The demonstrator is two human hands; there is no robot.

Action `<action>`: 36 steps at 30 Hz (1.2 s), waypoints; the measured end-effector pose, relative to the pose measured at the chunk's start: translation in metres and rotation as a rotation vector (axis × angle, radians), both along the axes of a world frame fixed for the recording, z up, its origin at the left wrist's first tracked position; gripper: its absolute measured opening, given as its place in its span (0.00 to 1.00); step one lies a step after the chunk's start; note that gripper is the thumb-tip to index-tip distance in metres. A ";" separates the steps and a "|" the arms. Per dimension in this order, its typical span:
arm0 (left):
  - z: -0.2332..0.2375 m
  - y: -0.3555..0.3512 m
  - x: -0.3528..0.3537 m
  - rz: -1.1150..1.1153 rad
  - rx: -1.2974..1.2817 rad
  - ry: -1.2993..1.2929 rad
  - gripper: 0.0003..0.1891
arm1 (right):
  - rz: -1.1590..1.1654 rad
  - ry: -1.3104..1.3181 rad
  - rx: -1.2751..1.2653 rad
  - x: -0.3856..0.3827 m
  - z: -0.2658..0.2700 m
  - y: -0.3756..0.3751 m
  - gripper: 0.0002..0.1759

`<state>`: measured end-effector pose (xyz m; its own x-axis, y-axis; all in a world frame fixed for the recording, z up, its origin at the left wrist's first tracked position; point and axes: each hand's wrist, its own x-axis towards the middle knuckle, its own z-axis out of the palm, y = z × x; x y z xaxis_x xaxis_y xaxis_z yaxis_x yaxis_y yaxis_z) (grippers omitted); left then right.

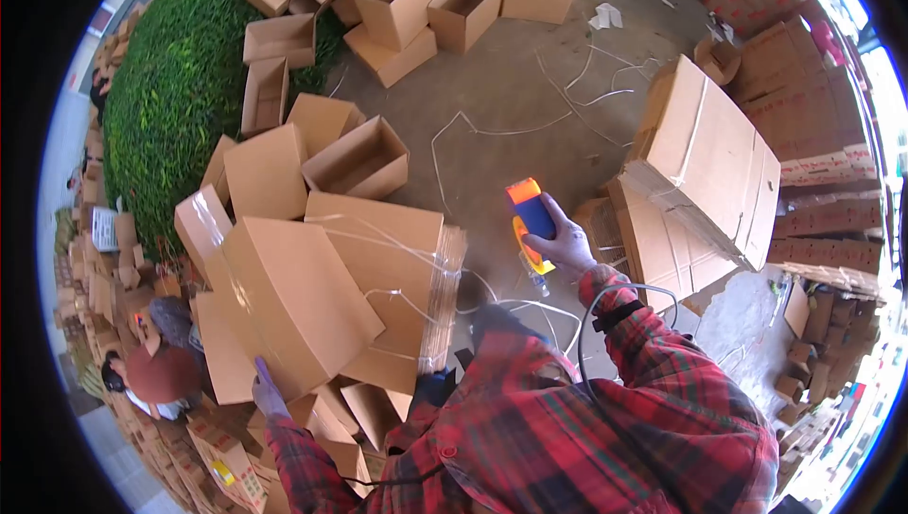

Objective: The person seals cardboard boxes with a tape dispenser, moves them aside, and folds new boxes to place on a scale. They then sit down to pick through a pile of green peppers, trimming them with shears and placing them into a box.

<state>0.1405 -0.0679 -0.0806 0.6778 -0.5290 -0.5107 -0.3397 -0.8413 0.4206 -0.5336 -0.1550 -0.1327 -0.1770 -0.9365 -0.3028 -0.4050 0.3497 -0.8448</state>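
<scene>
My right hand (566, 243) is wrapped around a tape dispenser (535, 217) with an orange head, a blue body and a yellow-orange lower part, held above the floor. At the lower left, my left hand (269, 391) grips the near edge of a cardboard box (293, 296), its fingers partly hidden by the board. The box is tilted, with shiny tape along one side. Under and beside it lies a strapped stack of flattened cartons (402, 249).
Open cartons (357, 159) pile up at the left and more stand at the back. Strapped flat cartons (705, 164) lean at the right. White straps (463, 117) lie loose on the floor. A green heap (175, 88) rises at the left, and another person (165, 372) is at the lower left.
</scene>
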 end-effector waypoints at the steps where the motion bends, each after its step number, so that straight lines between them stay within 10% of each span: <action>1: -0.021 0.001 0.016 0.004 -0.186 -0.048 0.42 | -0.025 0.039 0.014 -0.010 0.008 0.002 0.51; 3: -0.076 -0.010 0.054 0.010 -0.558 -0.130 0.40 | -0.088 0.088 0.029 -0.030 0.010 0.011 0.52; 10: 0.039 -0.069 -0.044 0.087 -0.116 0.364 0.40 | -0.296 0.163 0.126 -0.038 -0.019 0.082 0.53; 15: -0.011 -0.074 0.015 0.005 -0.279 0.727 0.39 | -0.325 0.228 0.128 0.028 -0.023 0.138 0.48; 24: -0.006 -0.078 -0.007 -0.120 -0.342 0.562 0.39 | -0.459 0.040 0.210 0.151 0.000 0.209 0.48; 36: -0.003 -0.091 -0.052 -0.084 -0.306 0.504 0.42 | -0.613 0.176 0.077 -0.024 -0.043 0.225 0.51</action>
<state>0.0887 -0.1590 -0.0837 0.3406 -0.7441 -0.5747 -0.0951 -0.6354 0.7663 -0.5577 0.0699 -0.1760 -0.7268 -0.6260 -0.2827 -0.2424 0.6188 -0.7472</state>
